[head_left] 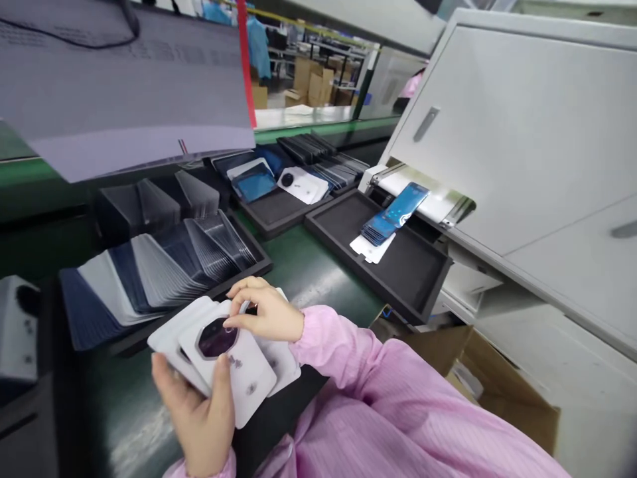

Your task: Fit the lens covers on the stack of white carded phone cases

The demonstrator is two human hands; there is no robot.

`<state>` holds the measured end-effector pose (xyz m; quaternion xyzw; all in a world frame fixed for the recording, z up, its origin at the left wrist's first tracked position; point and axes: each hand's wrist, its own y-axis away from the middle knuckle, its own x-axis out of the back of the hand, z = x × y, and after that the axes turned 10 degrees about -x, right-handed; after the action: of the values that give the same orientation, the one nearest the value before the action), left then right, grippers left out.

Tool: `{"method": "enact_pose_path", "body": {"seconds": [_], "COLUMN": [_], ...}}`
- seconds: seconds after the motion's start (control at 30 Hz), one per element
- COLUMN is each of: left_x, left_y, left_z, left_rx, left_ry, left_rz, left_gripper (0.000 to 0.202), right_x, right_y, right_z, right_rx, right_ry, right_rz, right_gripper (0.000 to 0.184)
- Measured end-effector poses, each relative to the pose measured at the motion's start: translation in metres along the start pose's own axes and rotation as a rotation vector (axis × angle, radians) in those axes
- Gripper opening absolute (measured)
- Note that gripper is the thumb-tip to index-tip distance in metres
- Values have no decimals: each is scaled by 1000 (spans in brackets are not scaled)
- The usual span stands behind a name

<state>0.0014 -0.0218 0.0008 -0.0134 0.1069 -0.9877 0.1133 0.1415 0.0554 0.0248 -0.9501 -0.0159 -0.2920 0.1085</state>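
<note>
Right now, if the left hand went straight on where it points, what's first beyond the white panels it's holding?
Past the white panels, the left hand would likely meet the black tray of fanned sheets first; depth is unclear.

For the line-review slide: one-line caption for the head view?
Left hand grips white panels, right hand by the top one's dark window, beside a black tray of fanned stacks.

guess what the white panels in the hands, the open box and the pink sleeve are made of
White panels: probably plastic or coated glass, satin finish; thin, stiff-looking and smooth, but the look leaves it open. Open box: likely cardboard, matte, brown with flat flaps. Pink sleeve: fabric, soft sheen, shown by creases and gathered cuff.
</note>
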Motion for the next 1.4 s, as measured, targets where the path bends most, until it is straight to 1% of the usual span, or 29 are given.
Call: {"method": "enact_pose_path", "body": {"seconds": [0.07, 0.13, 0.2, 0.27, 0.33, 0.37, 0.4, 0.53, 0.73, 0.9, 1.1, 1.4], "left_x": [3, 6, 8, 7, 5, 4, 3, 1, 4, 5, 5, 5], "left_y": [-3, -7, -11, -12, -12, -12, -12, -14, -11, -12, -12, -11], "left_z": [1, -1, -4, -6, -7, -7, -8, -11, -9, -7, -8, -9], "left_rx": [138, 274, 362, 375, 326, 295, 270, 228, 192, 170, 180, 170], "left_ry": [-28, -51, -30, 33, 88, 106, 128, 201, 194, 184, 183, 172], "left_rz": [-17, -21, -15, 5, 40, 32, 20, 17, 13, 12, 6, 2], "left_gripper": [82, 80, 80, 80, 81, 79, 79, 79, 80, 81, 80, 80], "right_x": [-3, -8, -14, -18, -19, -19, -18, -16, -16, -17, -16, -13], "right_y": [5, 10, 16, 22, 27, 28, 28, 24, 28, 29, 28, 28], "right_z": [1, 4, 7, 10, 10, 10, 10, 11, 11, 10, 9, 8], "right_rx": [91, 234, 388, 515, 592, 616, 615, 660, 757, 731, 737, 763], "right_ry": [109, 214, 248, 199, 106, 63, 35, -17, -103, -165, -171, -154], "right_rz": [31, 7, -16, 21, 92, 114, 127, 138, 78, 55, 46, 15], "right_gripper": [19, 18, 19, 19, 13, 8, 6, 19, 25, 29, 32, 26]}}
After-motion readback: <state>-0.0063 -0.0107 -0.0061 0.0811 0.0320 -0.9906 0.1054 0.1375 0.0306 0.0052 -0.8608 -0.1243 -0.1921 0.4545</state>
